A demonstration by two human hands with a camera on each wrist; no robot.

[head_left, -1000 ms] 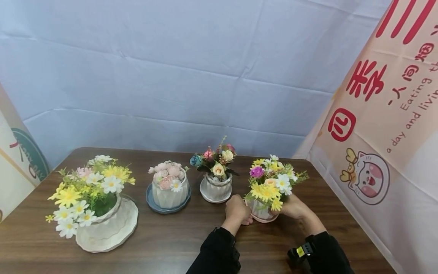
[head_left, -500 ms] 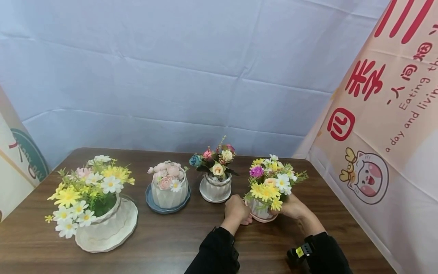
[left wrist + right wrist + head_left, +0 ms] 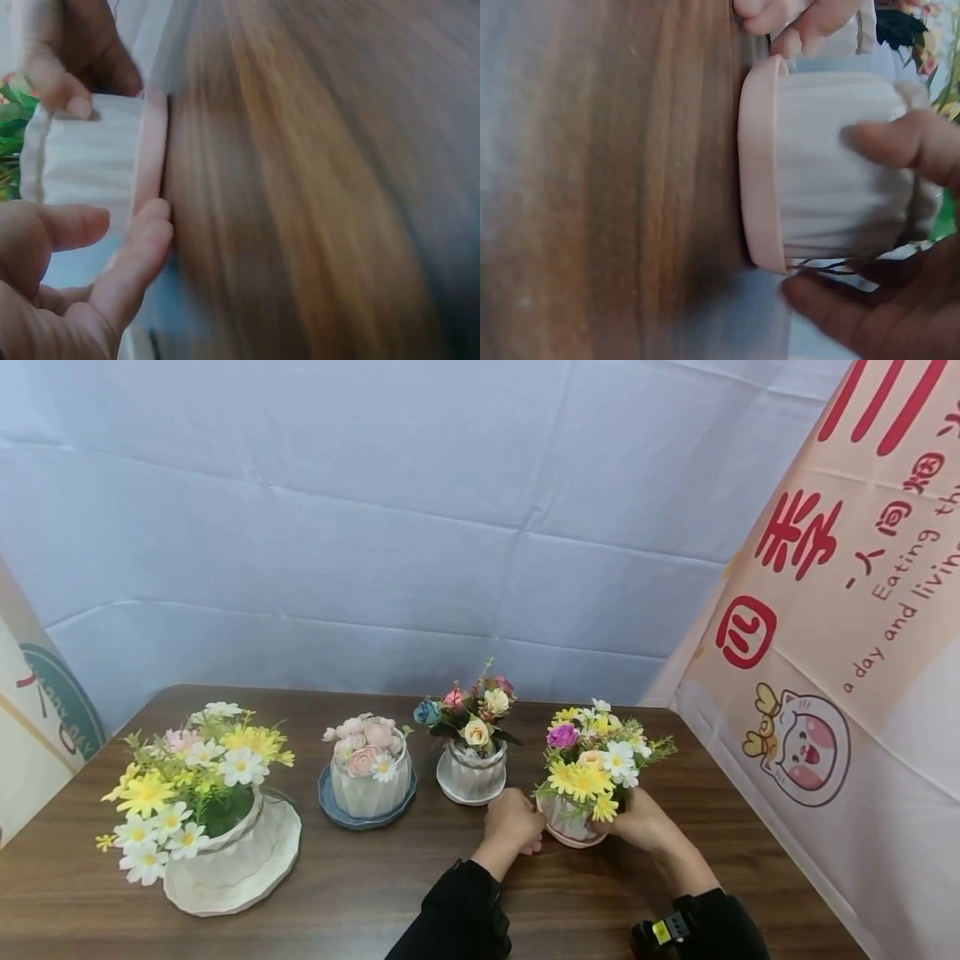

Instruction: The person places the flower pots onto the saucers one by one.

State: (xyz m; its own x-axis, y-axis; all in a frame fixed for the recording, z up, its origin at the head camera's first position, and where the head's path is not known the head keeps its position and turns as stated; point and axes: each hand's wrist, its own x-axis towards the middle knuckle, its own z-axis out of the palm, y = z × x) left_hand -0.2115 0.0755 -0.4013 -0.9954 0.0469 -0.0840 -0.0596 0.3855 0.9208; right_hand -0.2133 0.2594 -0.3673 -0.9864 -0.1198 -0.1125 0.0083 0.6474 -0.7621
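Note:
Bright yellow, white and purple flowers fill a ribbed white flowerpot, which stands on a pink saucer at the right of the table. My right hand holds the pot from the right, its thumb along the side and its fingers round the far side. To the left is my left hand; its fingertips lie right at the saucer's edge, while its thumb is apart from the other fingers. In the head view the flowers cover much of the pot.
Along the wooden table stand a small pot of mixed roses on a white saucer, a pot of pink blooms on a blue saucer, and a tilted daisy pot on a white plate. Pale cloth hangs behind.
My left hand has drawn slightly left, away from the pink saucer. The right hand has shifted a little at the pot. The flowerpots stay where they were.

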